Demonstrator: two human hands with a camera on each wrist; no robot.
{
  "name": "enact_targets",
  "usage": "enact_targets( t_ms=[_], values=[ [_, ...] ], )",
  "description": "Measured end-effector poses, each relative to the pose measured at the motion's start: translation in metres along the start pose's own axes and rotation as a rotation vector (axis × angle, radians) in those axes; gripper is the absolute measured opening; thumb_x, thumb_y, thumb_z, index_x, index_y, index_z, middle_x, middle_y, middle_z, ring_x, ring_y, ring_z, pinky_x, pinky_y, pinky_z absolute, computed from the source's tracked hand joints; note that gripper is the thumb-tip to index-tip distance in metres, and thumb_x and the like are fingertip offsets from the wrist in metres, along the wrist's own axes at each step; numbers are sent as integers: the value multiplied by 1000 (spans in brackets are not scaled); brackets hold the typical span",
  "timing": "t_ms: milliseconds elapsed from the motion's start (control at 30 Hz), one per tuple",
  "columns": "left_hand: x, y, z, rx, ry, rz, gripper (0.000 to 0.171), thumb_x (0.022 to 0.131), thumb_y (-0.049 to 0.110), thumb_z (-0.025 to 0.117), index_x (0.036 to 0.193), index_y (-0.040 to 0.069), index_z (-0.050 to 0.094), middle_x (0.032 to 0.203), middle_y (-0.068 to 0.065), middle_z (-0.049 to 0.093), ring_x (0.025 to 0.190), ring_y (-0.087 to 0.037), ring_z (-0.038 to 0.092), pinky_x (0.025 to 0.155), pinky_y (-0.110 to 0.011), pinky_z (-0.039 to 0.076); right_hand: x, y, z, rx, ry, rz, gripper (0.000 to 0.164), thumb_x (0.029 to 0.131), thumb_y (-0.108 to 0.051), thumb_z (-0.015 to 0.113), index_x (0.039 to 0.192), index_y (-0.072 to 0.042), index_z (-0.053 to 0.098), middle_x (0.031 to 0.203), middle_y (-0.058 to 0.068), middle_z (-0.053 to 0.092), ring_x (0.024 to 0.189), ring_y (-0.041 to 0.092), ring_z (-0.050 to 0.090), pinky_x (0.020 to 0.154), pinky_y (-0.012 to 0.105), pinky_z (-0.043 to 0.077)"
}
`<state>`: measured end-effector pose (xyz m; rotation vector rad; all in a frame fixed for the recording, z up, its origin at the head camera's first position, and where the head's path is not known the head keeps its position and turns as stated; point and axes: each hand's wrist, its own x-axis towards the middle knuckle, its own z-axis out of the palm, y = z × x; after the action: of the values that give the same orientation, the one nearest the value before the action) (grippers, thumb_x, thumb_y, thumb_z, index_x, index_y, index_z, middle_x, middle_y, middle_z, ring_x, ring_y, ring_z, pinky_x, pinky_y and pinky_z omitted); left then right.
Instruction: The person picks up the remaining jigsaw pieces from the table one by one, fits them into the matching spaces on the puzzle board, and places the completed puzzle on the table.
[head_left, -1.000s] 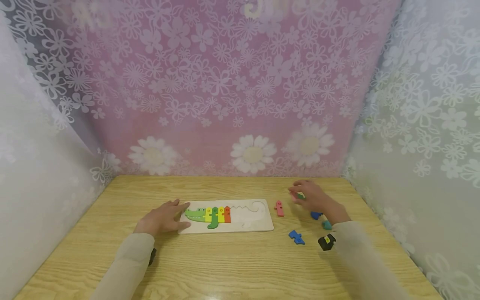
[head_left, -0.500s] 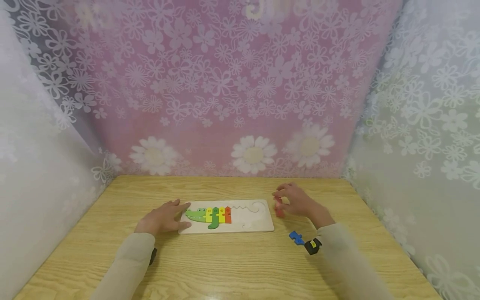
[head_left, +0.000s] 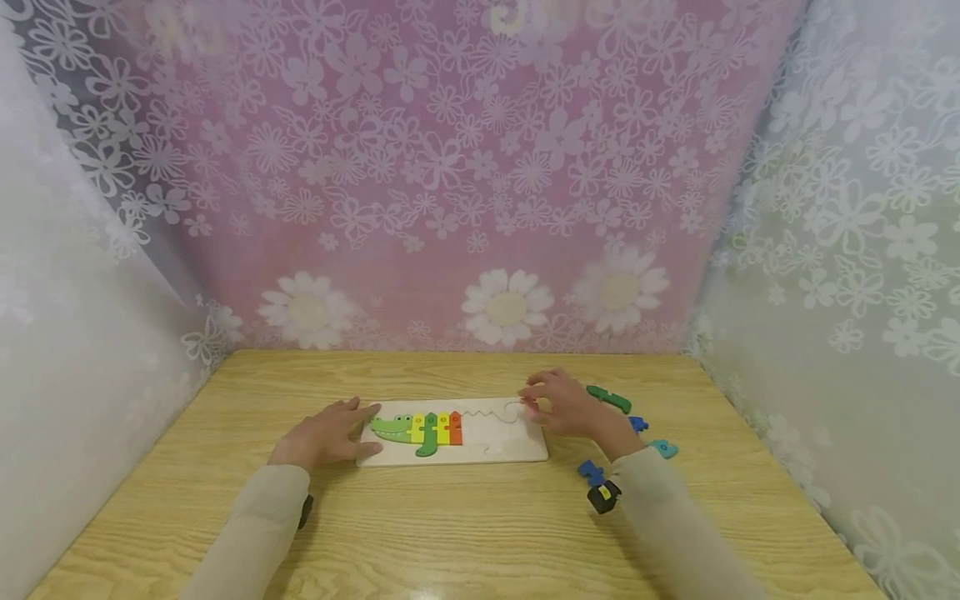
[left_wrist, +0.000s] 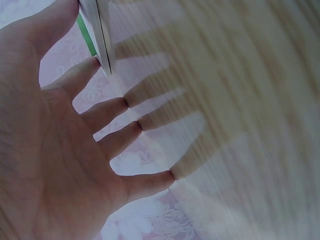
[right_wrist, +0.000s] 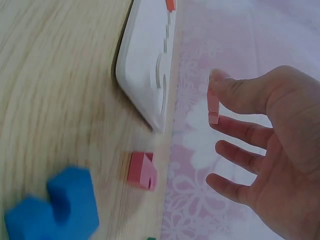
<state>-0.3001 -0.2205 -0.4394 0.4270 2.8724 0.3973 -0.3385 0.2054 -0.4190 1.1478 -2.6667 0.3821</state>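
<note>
I pinched a pink piece (right_wrist: 213, 102) above the table by the board's right end.
The thumb and forefinger of my right hand (head_left: 564, 406) were together on it, its other fingers apart. My left hand (head_left: 324, 435) lay spread at the opposite end, thumb and forefinger touching the wooden board (head_left: 513, 451). From the green crocodile head (head_left: 392, 429), pieces filled it as far as an orange one (head_left: 456, 428). A second pink piece (right_wrist: 142, 171) lay just beside the board; a green piece (head_left: 609, 398), a teal piece (head_left: 663, 448) and a blue piece (head_left: 591, 473) lay farther right.
</note>
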Motion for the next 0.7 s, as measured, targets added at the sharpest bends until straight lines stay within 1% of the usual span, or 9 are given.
enact_targets(
  t_ms=[100, 233, 467, 567, 700],
  values=[
    [-1, 1, -1, 1, 3, 1, 86, 93, 64, 65, 161, 20, 38, 167, -26, 29, 152, -56, 26, 111, -80, 31, 4, -4, 2, -13, 19, -24, 27, 95, -9, 68, 121, -4, 75, 122, 20, 68, 108, 40, 59, 88, 57, 52],
    [-2, 2, -3, -1, 10, 7, 85, 93, 63, 65, 161, 19, 39, 167, -27, 29, 152, -56, 27, 111, -80, 31, 9, -9, 5, -6, 28, -52, 28, 94, -9, 69, 121, -3, 75, 123, 22, 68, 107, 41, 59, 90, 57, 51],
    [-2, 2, -4, -9, 3, 9, 84, 94, 62, 65, 161, 18, 39, 167, -27, 28, 152, -56, 26, 110, -82, 31, 15, -18, 7, 25, -20, -12, 31, 97, -11, 67, 126, -4, 73, 130, 22, 66, 116, 42, 57, 93, 61, 51],
    [-3, 2, -4, -10, 0, 7, 85, 94, 62, 65, 161, 18, 38, 167, -27, 28, 152, -56, 26, 109, -82, 31, 16, -20, 9, 30, -25, -19, 30, 97, -11, 66, 126, -5, 73, 130, 22, 66, 118, 42, 57, 94, 62, 51],
    [-2, 2, -2, -13, 0, 12, 85, 93, 63, 65, 161, 19, 38, 167, -27, 28, 152, -56, 26, 110, -81, 30, 17, -22, 14, 23, -15, -50, 29, 97, -9, 65, 124, -4, 74, 128, 22, 66, 116, 43, 57, 94, 62, 51]
  ],
)
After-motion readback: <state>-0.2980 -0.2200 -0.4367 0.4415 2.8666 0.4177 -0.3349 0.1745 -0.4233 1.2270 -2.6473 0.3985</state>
